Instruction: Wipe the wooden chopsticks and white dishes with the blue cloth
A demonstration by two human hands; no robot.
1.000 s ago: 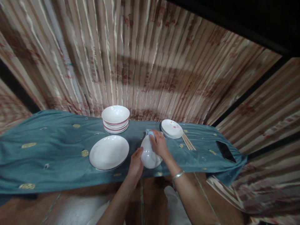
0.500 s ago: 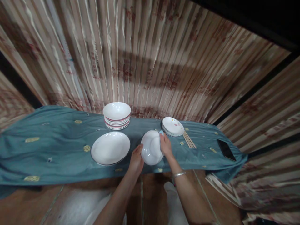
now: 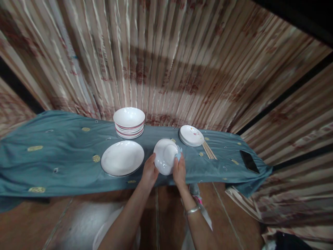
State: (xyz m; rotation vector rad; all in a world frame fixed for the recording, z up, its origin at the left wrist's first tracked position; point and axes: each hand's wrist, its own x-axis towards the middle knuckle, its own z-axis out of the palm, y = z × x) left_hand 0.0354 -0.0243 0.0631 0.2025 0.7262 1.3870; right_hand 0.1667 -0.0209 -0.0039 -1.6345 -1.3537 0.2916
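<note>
A white bowl [image 3: 162,158] is held up over the table's front edge, its underside with the round foot turned toward me. My left hand [image 3: 150,171] grips its left rim, thumb on the outer wall. In my right hand [image 3: 179,169] a light blue cloth [image 3: 178,153] is pinched and pressed against the bowl's right side; part of the cloth is hidden by the fingers. Left of the bowl lies a large white oval plate [image 3: 122,158]. A stack of white bowls [image 3: 129,119] with red bands stands behind that plate.
Small floral plates [image 3: 191,134] are stacked at the back right, with several wooden chopsticks [image 3: 209,151] beside them. A black phone [image 3: 249,161] lies near the right end. A teal cloth [image 3: 70,159] covers the table; a patterned curtain [image 3: 156,69] hangs behind.
My right hand and the blue cloth have moved down along the bowl's right side, and more cloth shows. The bowl has turned slightly, so its foot faces more to the right.
</note>
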